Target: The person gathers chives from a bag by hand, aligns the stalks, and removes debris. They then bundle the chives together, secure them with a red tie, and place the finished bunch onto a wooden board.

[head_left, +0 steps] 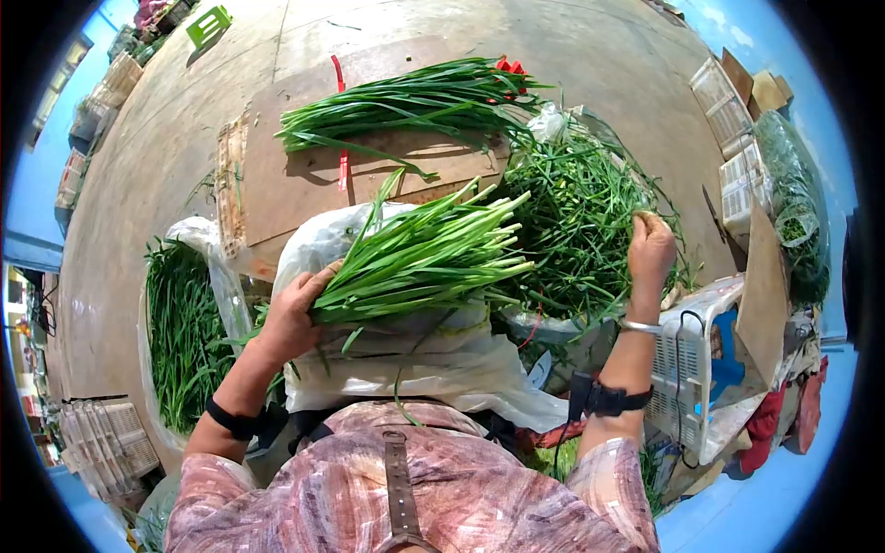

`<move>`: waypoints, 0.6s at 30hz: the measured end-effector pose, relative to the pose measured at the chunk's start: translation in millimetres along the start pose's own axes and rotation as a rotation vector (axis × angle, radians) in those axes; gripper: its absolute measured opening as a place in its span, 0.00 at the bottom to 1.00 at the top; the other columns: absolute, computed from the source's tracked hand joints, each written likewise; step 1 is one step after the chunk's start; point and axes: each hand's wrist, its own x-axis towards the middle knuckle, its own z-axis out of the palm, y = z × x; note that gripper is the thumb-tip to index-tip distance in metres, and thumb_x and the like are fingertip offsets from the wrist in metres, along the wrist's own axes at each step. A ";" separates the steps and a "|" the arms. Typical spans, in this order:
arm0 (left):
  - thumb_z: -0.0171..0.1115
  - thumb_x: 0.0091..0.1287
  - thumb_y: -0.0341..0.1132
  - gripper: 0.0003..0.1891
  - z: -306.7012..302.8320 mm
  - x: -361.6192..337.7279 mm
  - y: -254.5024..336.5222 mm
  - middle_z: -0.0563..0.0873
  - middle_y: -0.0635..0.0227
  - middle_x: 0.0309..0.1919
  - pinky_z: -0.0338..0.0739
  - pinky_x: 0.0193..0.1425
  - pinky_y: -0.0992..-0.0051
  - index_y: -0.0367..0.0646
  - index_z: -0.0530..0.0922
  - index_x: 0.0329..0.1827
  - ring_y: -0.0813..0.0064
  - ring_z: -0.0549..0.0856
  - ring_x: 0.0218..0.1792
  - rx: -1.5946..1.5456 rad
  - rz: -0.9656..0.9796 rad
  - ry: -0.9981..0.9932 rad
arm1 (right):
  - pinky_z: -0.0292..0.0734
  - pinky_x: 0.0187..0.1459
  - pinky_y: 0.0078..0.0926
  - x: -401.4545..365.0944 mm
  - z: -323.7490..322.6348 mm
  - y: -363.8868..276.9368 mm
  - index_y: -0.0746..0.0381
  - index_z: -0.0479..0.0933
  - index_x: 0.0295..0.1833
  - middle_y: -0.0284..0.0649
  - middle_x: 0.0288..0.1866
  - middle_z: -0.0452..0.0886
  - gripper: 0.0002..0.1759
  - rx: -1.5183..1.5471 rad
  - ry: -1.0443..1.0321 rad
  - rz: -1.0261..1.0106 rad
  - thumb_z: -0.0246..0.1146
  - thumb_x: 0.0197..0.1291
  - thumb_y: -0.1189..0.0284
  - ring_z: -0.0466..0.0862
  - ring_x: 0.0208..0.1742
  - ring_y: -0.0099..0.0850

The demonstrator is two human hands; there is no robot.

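My left hand (pixel 301 310) is closed around the leafy side of a bunch of garlic chives (pixel 424 253), whose pale cut ends point right. The bunch lies over a whitish plastic sheet (pixel 396 359) across my lap. Off to the right, my right hand (pixel 652 241) is raised above the edge of a tangled heap of loose green leaves (pixel 576 217). Its fingers are pinched together, and whatever they hold is too small to make out. Beyond my lap, a second chive bunch (pixel 396 103) rests on a cardboard-topped surface (pixel 369 180), with a red strap (pixel 344 166) under it.
More chives (pixel 180 332) stand in a plastic bag at my left. A white plastic crate (pixel 691 369) is close by my right elbow. Stacked crates (pixel 724 111) line the right wall, and a green stool (pixel 208 28) is far back on the concrete floor.
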 end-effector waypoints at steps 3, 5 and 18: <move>0.70 0.42 0.24 0.40 1.4 1.0 -2.6 0.79 0.54 0.48 0.75 0.51 0.67 0.45 0.69 0.65 0.55 0.80 0.46 0.010 0.040 0.024 | 0.77 0.46 0.34 -2.2 -0.5 2.0 0.71 0.75 0.53 0.57 0.44 0.81 0.24 -0.213 -0.062 0.068 0.64 0.55 0.66 0.82 0.45 0.44; 0.72 0.41 0.25 0.41 -0.4 -0.5 2.9 0.80 0.55 0.45 0.74 0.50 0.66 0.46 0.69 0.65 0.55 0.80 0.46 0.030 0.008 0.018 | 0.78 0.45 0.32 -23.8 -2.0 -43.7 0.72 0.73 0.55 0.53 0.43 0.82 0.26 0.278 -0.350 0.183 0.64 0.56 0.65 0.83 0.45 0.39; 0.74 0.38 0.30 0.44 8.4 -4.0 -0.1 0.76 0.60 0.32 0.75 0.37 0.65 0.52 0.68 0.66 0.58 0.78 0.33 0.103 0.122 0.209 | 0.73 0.28 0.26 -88.9 18.1 -107.6 0.67 0.76 0.33 0.42 0.24 0.80 0.04 0.547 -0.486 -0.238 0.63 0.54 0.77 0.79 0.24 0.25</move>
